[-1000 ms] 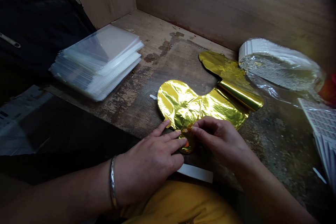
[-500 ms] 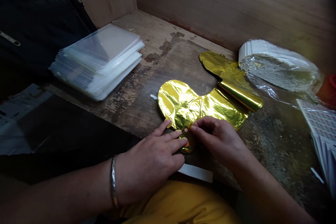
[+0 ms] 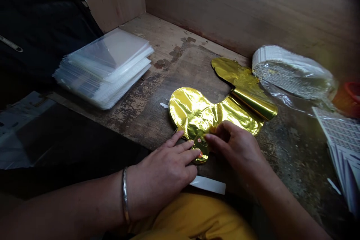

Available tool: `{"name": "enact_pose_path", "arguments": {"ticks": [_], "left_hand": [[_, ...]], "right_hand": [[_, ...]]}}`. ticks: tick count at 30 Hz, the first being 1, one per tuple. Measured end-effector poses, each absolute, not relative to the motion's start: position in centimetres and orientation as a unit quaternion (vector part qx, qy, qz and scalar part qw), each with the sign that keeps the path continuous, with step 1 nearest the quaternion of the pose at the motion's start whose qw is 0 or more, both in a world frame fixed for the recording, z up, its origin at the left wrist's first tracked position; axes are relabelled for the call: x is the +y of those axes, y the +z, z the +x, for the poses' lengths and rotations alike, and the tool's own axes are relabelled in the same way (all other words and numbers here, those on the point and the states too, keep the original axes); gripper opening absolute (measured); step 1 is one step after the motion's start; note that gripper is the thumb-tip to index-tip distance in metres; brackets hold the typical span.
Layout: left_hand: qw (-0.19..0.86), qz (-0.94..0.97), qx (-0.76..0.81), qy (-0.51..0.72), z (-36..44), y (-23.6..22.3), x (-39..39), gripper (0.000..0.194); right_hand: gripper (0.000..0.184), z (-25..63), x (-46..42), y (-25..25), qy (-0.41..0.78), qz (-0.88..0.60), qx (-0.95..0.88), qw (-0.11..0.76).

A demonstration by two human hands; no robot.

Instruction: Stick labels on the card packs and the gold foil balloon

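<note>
A flat gold foil balloon (image 3: 194, 108) lies on the worn wooden table, its far part folded over into a shiny roll. My left hand (image 3: 165, 165) rests with stretched fingers on the near end, beside a small orange spot and a small round printed mark. From the right, my right hand (image 3: 236, 146) pinches the balloon's near edge between thumb and bent index finger. Just below my left hand, a white strip (image 3: 209, 184) sticks out near the table's front edge.
Clear plastic sleeves (image 3: 112, 63) are stacked at the left. On the right lie a plastic-wrapped white bundle (image 3: 292, 73), printed sheets (image 3: 337, 135) and a red round object (image 3: 348, 97). A dark bag (image 3: 42, 26) stands at the far left; wooden panels (image 3: 225, 3) close off the back.
My right index finger has drawn back slightly from the thumb tip along the balloon's edge. My left hand stays on the balloon. The view has shifted a little.
</note>
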State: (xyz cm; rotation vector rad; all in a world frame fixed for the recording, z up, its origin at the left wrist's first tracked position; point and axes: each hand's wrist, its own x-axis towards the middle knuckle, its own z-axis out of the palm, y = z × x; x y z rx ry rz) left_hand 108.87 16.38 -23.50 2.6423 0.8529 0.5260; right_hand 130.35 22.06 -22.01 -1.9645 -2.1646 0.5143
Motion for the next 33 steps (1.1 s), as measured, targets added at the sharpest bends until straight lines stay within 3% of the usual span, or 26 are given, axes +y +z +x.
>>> {"name": "enact_pose_path", "arguments": {"ticks": [3, 6, 8, 11, 16, 22, 28, 33], "left_hand": [[0.16, 0.921, 0.3, 0.191, 108.9, -23.6, 16.3, 0.011], [0.175, 0.915, 0.303, 0.201, 108.6, -23.5, 16.2, 0.013], [0.181, 0.912, 0.301, 0.211, 108.1, -23.3, 16.0, 0.014], [0.183, 0.907, 0.318, 0.204, 107.3, -22.5, 15.5, 0.014], [0.214, 0.892, 0.344, 0.203, 106.8, -21.0, 15.2, 0.011], [0.2, 0.888, 0.346, 0.228, 107.5, -20.7, 15.2, 0.01], [0.185, 0.896, 0.343, 0.214, 108.0, -20.4, 15.4, 0.011], [0.164, 0.909, 0.331, 0.192, 108.4, -21.2, 15.6, 0.012]], "right_hand": [[0.013, 130.9, 21.6, -22.0, 0.073, -0.637, -0.75, 0.165], [0.019, 130.6, 19.8, -22.0, 0.054, -0.517, -0.82, 0.24], [0.029, 130.3, 18.5, -22.1, 0.098, -0.422, -0.875, 0.218], [0.042, 130.1, 17.4, -22.7, 0.13, -0.39, -0.896, 0.168], [0.029, 129.9, 17.4, -22.8, 0.107, -0.386, -0.887, 0.229], [0.014, 130.0, 19.0, -21.7, 0.3, -0.529, -0.751, 0.256], [0.038, 130.5, 21.4, -21.3, 0.51, -0.561, -0.603, 0.248], [0.042, 131.2, 22.6, -21.3, 0.56, -0.557, -0.56, 0.251]]}}
